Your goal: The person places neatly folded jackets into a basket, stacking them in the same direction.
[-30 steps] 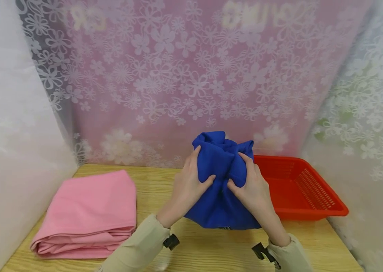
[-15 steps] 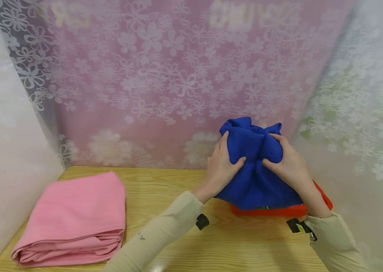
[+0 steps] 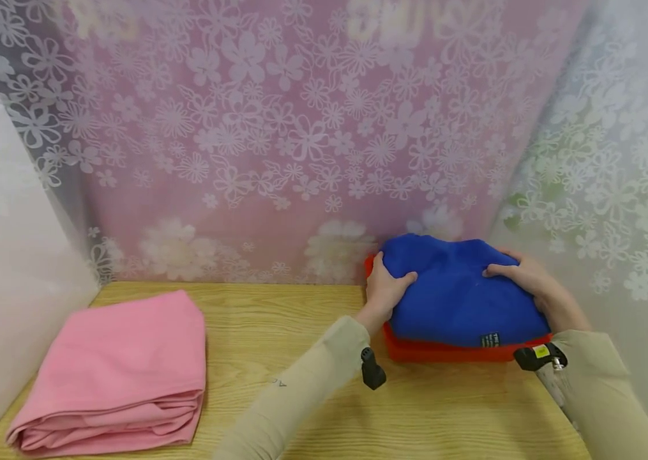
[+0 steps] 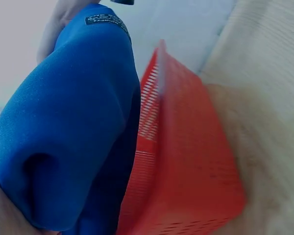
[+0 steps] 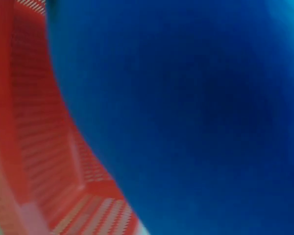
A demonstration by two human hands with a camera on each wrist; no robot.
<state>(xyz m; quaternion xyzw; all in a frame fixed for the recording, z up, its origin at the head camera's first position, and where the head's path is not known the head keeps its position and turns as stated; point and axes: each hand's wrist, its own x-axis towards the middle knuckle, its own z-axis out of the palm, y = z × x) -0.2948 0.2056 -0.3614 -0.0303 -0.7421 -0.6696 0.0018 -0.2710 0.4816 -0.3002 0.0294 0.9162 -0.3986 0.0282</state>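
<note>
A bundled blue garment [image 3: 456,294] with a small black label [image 3: 489,340] is over the red plastic basket [image 3: 444,352], covering most of it in the head view. My left hand [image 3: 384,287] grips the garment's left side, thumb on top. On the far right side my right hand [image 3: 530,278] holds it too, thumb over the cloth and the other fingers largely hidden. The left wrist view has the blue garment [image 4: 73,122] beside the basket's perforated wall [image 4: 186,147]. Blue cloth [image 5: 186,107] fills most of the right wrist view, with the basket's inside [image 5: 44,122] visible beyond its edge.
A folded pink cloth [image 3: 122,364] lies on the wooden table [image 3: 278,332] at the left. Floral translucent curtains [image 3: 301,140] hang behind and on the sides. The basket stands close to the right curtain [image 3: 617,191].
Both hands have carried the blue garment rightward and lowered it over the red basket. It has spread wider as the hands moved apart. The head view has also shifted slightly.
</note>
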